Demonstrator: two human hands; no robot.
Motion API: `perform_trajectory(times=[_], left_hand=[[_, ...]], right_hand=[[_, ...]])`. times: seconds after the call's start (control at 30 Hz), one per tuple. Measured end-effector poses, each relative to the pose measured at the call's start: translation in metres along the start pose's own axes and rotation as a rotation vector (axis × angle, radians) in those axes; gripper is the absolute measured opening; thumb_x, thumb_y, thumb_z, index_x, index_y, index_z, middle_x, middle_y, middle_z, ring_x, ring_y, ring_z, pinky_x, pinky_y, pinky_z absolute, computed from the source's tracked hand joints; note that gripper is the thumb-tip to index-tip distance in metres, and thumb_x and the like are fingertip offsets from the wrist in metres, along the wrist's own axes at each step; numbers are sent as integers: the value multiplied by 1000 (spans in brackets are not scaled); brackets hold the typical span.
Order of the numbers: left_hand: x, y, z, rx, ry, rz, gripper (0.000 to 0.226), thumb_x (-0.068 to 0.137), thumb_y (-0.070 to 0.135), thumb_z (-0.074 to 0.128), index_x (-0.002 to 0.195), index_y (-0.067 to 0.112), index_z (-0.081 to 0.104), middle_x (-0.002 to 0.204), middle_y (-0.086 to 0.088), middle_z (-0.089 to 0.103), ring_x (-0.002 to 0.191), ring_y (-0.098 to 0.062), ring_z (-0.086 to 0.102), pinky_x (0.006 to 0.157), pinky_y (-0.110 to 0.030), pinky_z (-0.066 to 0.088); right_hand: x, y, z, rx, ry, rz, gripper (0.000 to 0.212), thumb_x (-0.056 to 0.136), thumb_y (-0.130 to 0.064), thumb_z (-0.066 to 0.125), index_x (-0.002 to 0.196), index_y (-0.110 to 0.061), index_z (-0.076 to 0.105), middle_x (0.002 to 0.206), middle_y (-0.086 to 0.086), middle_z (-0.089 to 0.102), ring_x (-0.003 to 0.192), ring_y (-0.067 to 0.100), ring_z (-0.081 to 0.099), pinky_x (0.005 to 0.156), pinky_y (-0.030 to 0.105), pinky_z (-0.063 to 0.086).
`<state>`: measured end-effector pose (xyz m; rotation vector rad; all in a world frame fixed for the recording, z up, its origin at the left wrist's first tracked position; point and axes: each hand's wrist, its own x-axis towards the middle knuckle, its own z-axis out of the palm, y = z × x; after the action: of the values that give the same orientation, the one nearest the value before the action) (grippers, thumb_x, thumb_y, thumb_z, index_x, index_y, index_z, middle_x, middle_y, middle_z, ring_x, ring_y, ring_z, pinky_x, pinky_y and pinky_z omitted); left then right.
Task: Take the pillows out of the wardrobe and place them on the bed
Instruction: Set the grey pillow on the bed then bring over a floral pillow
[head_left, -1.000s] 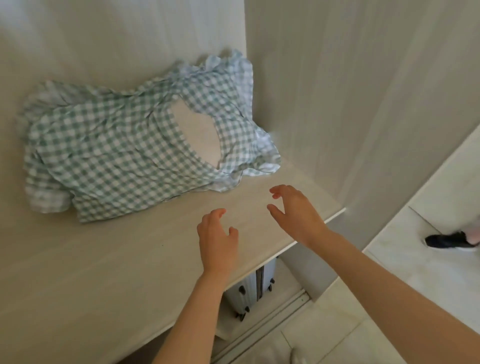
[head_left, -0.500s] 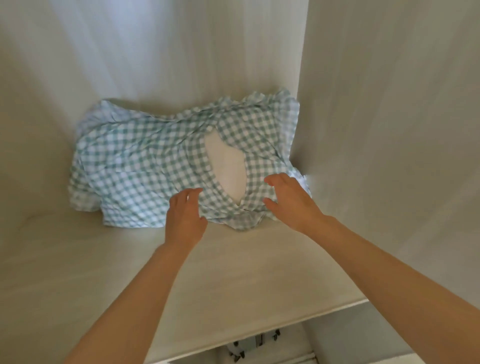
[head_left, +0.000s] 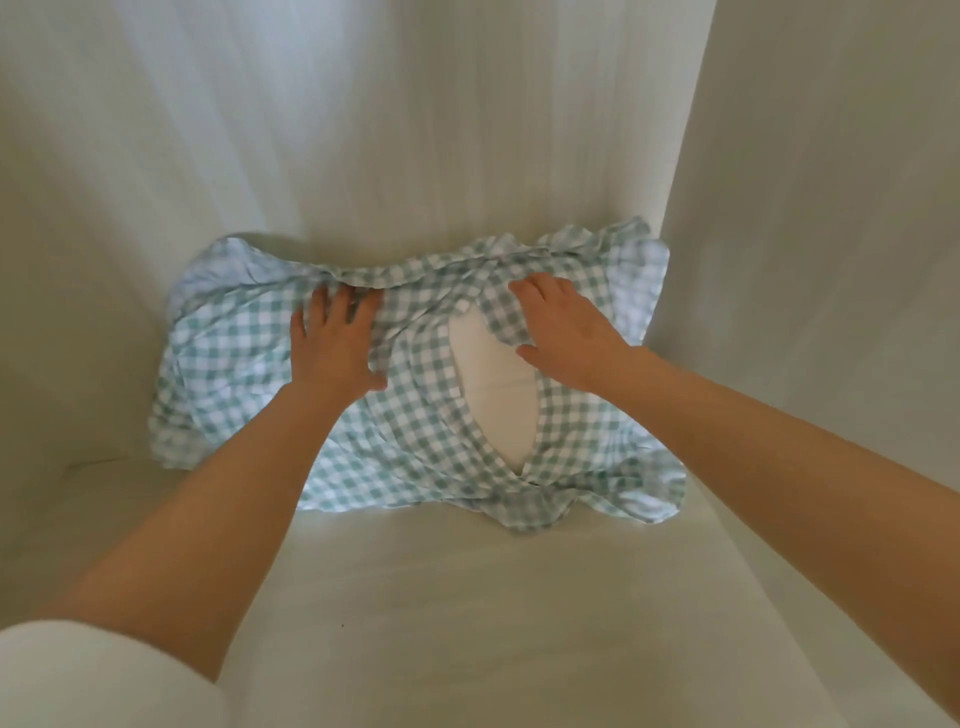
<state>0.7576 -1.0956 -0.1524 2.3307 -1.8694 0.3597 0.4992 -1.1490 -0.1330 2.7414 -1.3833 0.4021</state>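
The wardrobe (head_left: 467, 130) fills the view: back panel at 12 o'clock, a side wall at 3 o'clock, and a pale shelf (head_left: 493, 597) running down toward 6 o'clock. The pillow (head_left: 249, 364), in a green-and-white check case, lies at the back of the shelf, pressed into the corner where back panel and side wall meet. Its long axis runs 9 to 3 o'clock, across the reach of both arms. The case gapes near the middle, showing the white insert (head_left: 493, 395).

Both hands lie flat on top of the pillow. The left hand (head_left: 335, 348) rests left of centre, at about 10 o'clock from the gap, fingers spread and reaching toward the bunched far edge. The right hand (head_left: 563, 332) sits at about 1 o'clock from the gap, fingers apart, thumb just beside the insert. Neither has closed on fabric yet.

Both hands look equally near, so a two-handed pull toward 6 o'clock seems likely. The loose case may slip over the insert.
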Motion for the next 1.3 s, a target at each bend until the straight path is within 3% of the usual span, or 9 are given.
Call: perform_trajectory(times=[0.23,0.37,0.6,0.73,0.9,1.0,1.13,1.23,1.3], left_hand=[[31,-13,-8,-33,-31,-6,127,60,48,90,156,28,10,158,-6,30,148,-33,20,114,-66,11],[19,-11,2,17,57,-4,120,58,49,90,154,24,23,148,-6,42,138,-35,33,112,-67,18],[-33,1,22,31,387,-6,101,53,36,94,140,12,49,129,-13,58,122,-41,49,111,-70,19],[-65,6,18,22,431,-40,105,51,34,95,141,13,46,131,-15,56,125,-41,47,112,-69,18],[-121,10,4,3,473,-95,99,52,26,94,140,17,49,128,-17,56,120,-42,48,110,-69,22],[-157,19,-10,-50,451,-141,94,62,36,88,144,18,46,128,-18,54,118,-43,50,105,-69,29],[-219,44,-25,-59,391,-224,99,70,54,78,152,29,28,148,-13,38,111,-41,52,91,-60,42],[-249,58,-30,60,394,-174,96,58,44,88,143,24,48,146,-8,46,100,-38,48,77,-48,36],[-264,66,-27,100,398,-102,89,56,27,90,137,20,56,143,-7,52,111,-38,46,83,-50,35]], right_hand=[[59,-7,3,-129,-5,-28,88,82,-33,72,149,-6,22,154,15,28,141,39,26,113,47,28],[73,-6,9,-75,-62,20,98,80,-46,71,153,-13,15,159,10,25,148,34,15,117,53,17],[54,-11,11,-184,7,-58,95,70,-59,72,147,-23,28,143,3,43,132,29,40,111,65,21],[26,-20,-4,-239,67,-138,94,66,-66,70,146,-35,31,127,3,48,119,30,44,101,74,21],[-28,-35,-12,-171,165,-196,83,68,-71,62,139,-33,44,116,7,53,108,32,49,99,66,31],[-64,-48,-14,-100,214,-202,73,69,-62,60,134,-32,48,110,8,50,103,32,47,93,59,36],[-134,-56,-2,-118,254,-234,81,61,-38,73,137,-33,46,131,12,47,114,36,43,89,54,36],[-171,-64,5,-166,203,-235,86,62,-39,78,141,-31,44,136,12,49,118,36,42,87,54,36],[-192,-69,9,-179,195,-244,86,62,-36,81,140,-26,47,134,13,54,117,37,47,85,53,35]])
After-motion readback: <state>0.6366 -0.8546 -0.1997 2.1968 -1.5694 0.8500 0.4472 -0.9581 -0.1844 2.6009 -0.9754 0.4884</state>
